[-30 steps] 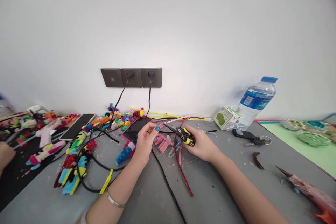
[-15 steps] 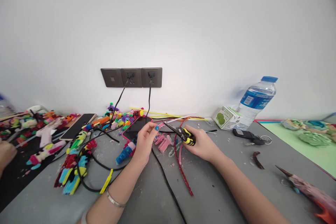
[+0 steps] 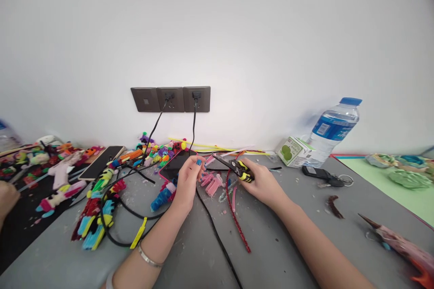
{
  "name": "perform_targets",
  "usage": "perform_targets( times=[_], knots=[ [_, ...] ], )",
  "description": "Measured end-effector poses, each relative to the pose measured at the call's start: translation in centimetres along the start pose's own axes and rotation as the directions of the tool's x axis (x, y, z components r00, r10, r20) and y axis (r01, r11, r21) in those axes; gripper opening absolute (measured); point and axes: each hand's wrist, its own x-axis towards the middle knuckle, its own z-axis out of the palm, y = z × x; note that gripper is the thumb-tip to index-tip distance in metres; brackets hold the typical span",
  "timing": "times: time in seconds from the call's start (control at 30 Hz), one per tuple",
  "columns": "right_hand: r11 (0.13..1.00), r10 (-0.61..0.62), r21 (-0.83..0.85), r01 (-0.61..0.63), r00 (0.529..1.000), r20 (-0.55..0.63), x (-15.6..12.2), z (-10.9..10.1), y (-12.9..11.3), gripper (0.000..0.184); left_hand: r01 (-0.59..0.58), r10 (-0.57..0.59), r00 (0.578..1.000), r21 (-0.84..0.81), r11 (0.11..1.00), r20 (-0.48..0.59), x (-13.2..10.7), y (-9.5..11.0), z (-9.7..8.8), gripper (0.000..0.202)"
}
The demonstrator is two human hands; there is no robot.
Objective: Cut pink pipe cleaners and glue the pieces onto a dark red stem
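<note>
Left hand (image 3: 187, 180): fingers pinched on the end of a pink pipe cleaner (image 3: 207, 161), held just above the grey table (image 3: 271, 244), near the pink-edged phone (image 3: 174, 165).
Right hand (image 3: 262, 185): clenched round the yellow-and-black handles of the pliers (image 3: 237, 168); the dark nose points left at the pink strand, just beside the left fingertips.
Risk – fingers: the nose sits so close to the left fingertips that a squeeze could nip skin rather than wire.
Risk – offcut: a snipped end could fly off into the scraps already on the table – hard to find again.
Risk – cables: a black cable (image 3: 217, 239) runs under the wrists; a dragged forearm could tug the plugs in the wall sockets (image 3: 171, 99).
Risk – phone: a slipped tool could strike its screen.
Containers: a water bottle (image 3: 330, 132) with blue cap on, its level unclear; a small green-and-white carton (image 3: 292, 150) beside it, contents hidden.
</note>
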Motion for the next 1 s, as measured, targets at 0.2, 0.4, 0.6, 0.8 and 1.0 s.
perform_targets(
  times=[0.2, 0.4, 0.6, 0.8, 1.0],
  knots=[
    [1.000, -0.006, 0.029, 0.007, 1.000, -0.023, 0.0, -0.3, 0.2, 0.009, -0.015, 0.015, 1.000, -0.015, 1.000, 0.012, -0.1, 0.1, 0.1, 0.027],
    [0.999, -0.016, 0.051, 0.015, 1.000, 0.017, -0.1, -0.4, -0.3, 0.012, -0.044, 0.042, 0.996, 0.015, 0.999, 0.076, -0.2, 0.0, 0.1, 0.033],
    [0.999, -0.025, 0.043, 0.023, 0.998, 0.053, -0.1, -0.3, -0.5, 0.014, -0.087, 0.069, 0.985, 0.107, 0.990, 0.159, -0.4, -0.3, 0.0, 0.041],
    [0.999, -0.034, 0.035, 0.032, 0.998, 0.057, -0.2, -0.5, -0.7, 0.013, -0.142, 0.109, 0.978, 0.182, 0.973, 0.179, -0.6, 0.0, 0.0, 0.039],
    [0.998, -0.046, 0.040, 0.044, 0.998, 0.040, -0.2, -0.5, -0.8, 0.010, -0.095, 0.070, 0.983, 0.147, 0.985, 0.169, -0.5, -0.1, 0.2, 0.048]
  ],
)
